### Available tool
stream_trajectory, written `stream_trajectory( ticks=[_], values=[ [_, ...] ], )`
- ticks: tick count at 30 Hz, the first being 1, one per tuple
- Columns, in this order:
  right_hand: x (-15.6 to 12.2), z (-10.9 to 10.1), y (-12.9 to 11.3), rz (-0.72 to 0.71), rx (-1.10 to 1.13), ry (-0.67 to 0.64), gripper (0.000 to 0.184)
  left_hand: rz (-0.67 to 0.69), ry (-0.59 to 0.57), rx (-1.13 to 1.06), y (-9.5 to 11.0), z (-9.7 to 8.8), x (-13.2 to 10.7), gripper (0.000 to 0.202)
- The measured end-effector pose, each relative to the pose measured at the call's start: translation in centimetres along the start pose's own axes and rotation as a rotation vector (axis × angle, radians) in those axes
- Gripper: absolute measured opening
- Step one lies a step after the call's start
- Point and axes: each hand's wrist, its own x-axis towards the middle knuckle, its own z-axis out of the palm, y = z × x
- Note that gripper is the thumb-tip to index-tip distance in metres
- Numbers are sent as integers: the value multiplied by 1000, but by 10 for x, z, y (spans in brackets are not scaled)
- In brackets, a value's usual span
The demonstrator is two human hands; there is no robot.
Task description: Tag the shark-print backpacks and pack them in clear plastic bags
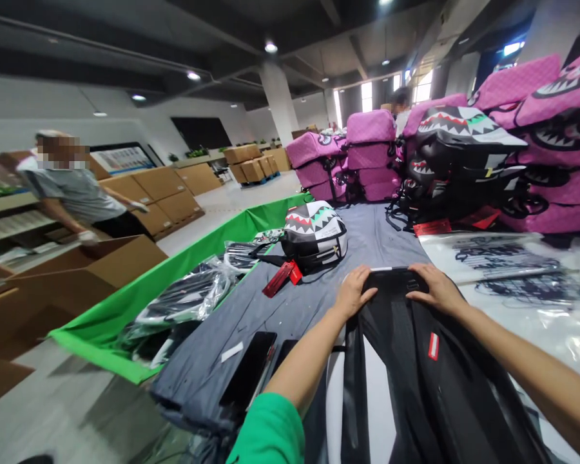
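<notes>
Black bag point(415, 367) between my left grip point(355, 290) and right grip point(435, 283): near end cut off by bottom edge. My right forearm point(522, 354) runs out of view, green sleeve point(270, 432) too. Dark flat item point(284, 353) beside phone point(248, 370): partly behind my left arm point(312, 354), can't tell what. Red tags point(278, 279): print unreadable. Pink bags point(563, 200): cut at right edge, mostly hiding a person point(402, 121). Dark thing point(36, 459), bottom left: cut off, unidentifiable.

Ceiling lts point(270, 47) on, bright bkgd windows point(366, 96), plastic point(555, 328) glare, edges distorted
</notes>
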Motion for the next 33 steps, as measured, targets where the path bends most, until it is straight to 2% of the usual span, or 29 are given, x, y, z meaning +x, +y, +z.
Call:
stream_trajectory(
  ticks=[3,6,9,12,15,18,20,22,25,28,31,33],
  values=[
    [-28,12,-25,-29,11,152,40,3,74,40,11,-2,-33,35],
    [-58,22,-41,-114,22,243,37,-19,81,86,22,-3,-67,28],
    [-84,26,-42,-212,22,183,41,-3,5,150,27,-3,-87,30],
    [-95,30,-29,-209,44,61,44,5,-144,210,25,1,-84,33],
    [-83,41,-7,-127,97,-94,44,-24,-290,191,19,13,-61,42],
    [-59,54,11,31,96,-235,42,-112,-349,174,12,25,-31,52],
    [-44,61,17,83,63,-239,41,-211,-370,144,11,25,-14,56],
    [-35,65,18,73,34,-202,41,-300,-417,99,17,19,-6,62],
    [-27,69,16,39,-11,-153,38,-320,-440,-1,43,7,-14,84],
    [-17,75,13,13,-76,-111,36,-274,-480,-106,78,10,-30,109],
    [-5,76,8,-13,-148,-89,38,-342,-554,-112,97,25,-36,110],
    [2,67,7,-40,-181,-85,39,-375,-498,-93,98,36,-36,104]
  ],
)
